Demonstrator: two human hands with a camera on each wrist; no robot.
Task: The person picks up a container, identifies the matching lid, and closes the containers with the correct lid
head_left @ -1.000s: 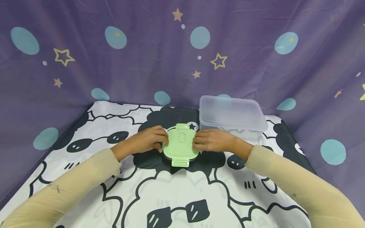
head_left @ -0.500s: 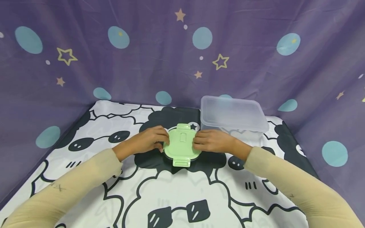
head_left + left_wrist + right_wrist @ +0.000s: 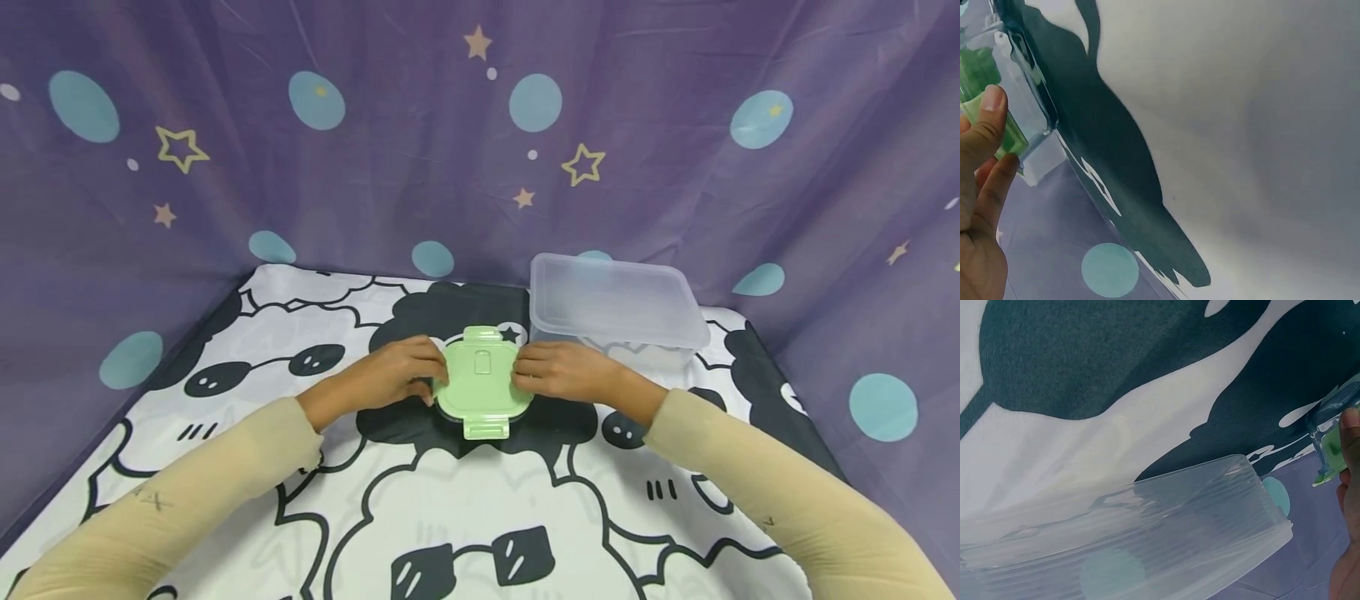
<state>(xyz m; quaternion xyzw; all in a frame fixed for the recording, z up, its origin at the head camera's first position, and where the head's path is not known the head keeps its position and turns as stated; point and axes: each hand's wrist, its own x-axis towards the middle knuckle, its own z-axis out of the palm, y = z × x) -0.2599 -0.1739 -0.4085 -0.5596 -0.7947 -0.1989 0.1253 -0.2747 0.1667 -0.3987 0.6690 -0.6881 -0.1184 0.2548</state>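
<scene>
In the head view a clear food container with a light green clip lid [image 3: 482, 387] sits on the cloth between both hands. Clips stand at its far and near sides. My left hand [image 3: 390, 373] grips the container's left edge. From the left wrist, thumb and finger show pinching a green side flap [image 3: 1015, 134] against the clear wall [image 3: 1029, 103]. My right hand [image 3: 562, 370] holds the opposite edge, fingers bent over the lid. Only the thumb side of that hand [image 3: 1349, 487] shows in the right wrist view, against the green rim.
Behind the right hand stands a large translucent plastic box [image 3: 618, 304] with a flat lid. Its ribbed side [image 3: 1147, 531] fills the lower right wrist view. A black and white cartoon cloth [image 3: 480, 500] covers the table. A purple curtain [image 3: 375, 183] rises behind.
The container has turned slightly, its near clip shifting a little to the right, and both hands have moved along with it. The head view has drifted slightly. The large box has not moved.
</scene>
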